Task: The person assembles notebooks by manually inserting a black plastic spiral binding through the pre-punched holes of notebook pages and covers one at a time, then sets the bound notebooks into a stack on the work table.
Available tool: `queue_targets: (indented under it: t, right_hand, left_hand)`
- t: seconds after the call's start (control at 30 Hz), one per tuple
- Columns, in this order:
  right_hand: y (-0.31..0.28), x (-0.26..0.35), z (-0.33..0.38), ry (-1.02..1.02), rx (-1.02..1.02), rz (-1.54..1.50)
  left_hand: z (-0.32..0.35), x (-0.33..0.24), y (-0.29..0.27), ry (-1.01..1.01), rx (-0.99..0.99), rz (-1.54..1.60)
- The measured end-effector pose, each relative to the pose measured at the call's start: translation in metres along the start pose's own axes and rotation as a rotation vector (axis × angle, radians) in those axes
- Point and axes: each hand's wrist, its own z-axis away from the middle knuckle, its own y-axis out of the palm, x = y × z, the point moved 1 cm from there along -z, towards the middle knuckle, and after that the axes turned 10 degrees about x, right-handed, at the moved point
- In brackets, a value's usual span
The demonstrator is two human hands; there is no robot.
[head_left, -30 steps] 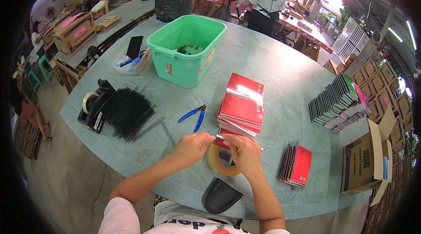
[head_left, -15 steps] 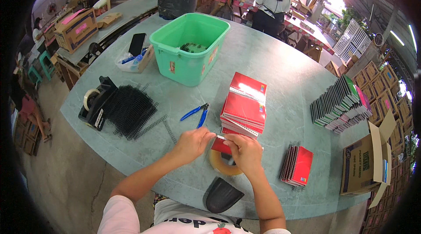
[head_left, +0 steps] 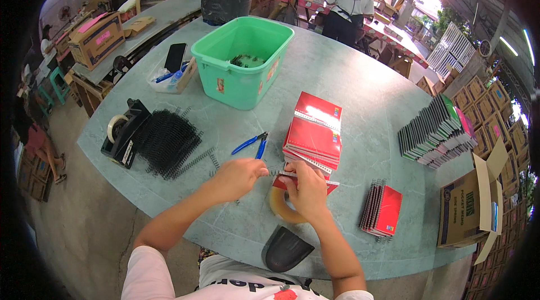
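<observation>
My left hand [head_left: 236, 180] is closed in a pinch on the end of a thin black wire coil [head_left: 274, 173]. The coil stretches across to the punched edge of a small red notebook [head_left: 332, 187]. My right hand [head_left: 308, 190] grips that notebook from above, thumb and fingers along its edge. A tape roll [head_left: 277, 205] lies under it, partly covered. Just beyond my hands are blue-handled cutting pliers [head_left: 250, 143] and a stack of red notebooks [head_left: 315, 134]. Loose coils [head_left: 201, 158] lie beside a dense heap of black coils [head_left: 167, 140] to the left.
A green tub [head_left: 236, 83] stands at the back, beside a tray [head_left: 174, 83] with a phone. The tape dispenser [head_left: 121, 137] is at left. Coil-bound red notebooks [head_left: 388, 210], stacked notebooks [head_left: 433, 131] and an open carton [head_left: 464, 210] occupy the right. A black rounded pad [head_left: 288, 250] lies near the edge.
My left hand has moved slightly left, away from the notebook, and a stretch of coil now shows between my hands. My right hand has shifted a little and still holds the notebook.
</observation>
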Motion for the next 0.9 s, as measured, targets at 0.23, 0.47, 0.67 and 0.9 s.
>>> queue_targets:
  t: [0.23,0.47,0.67,0.9]
  right_hand:
    - [-0.007,0.001,0.000,0.025,0.150,-0.039]
    - [-0.003,-0.003,0.003,0.066,0.085,-0.108]
    - [-0.004,0.005,0.008,-0.013,0.082,-0.281]
    - [-0.048,-0.054,0.049,0.467,0.142,-0.719]
  left_hand:
    - [-0.006,-0.009,-0.003,0.075,-0.048,-0.016]
    - [0.024,-0.047,0.045,0.271,-0.011,-0.130]
    - [0.057,-0.051,0.135,0.279,0.221,0.213]
    - [0.033,-0.043,0.006,0.121,-0.198,0.249]
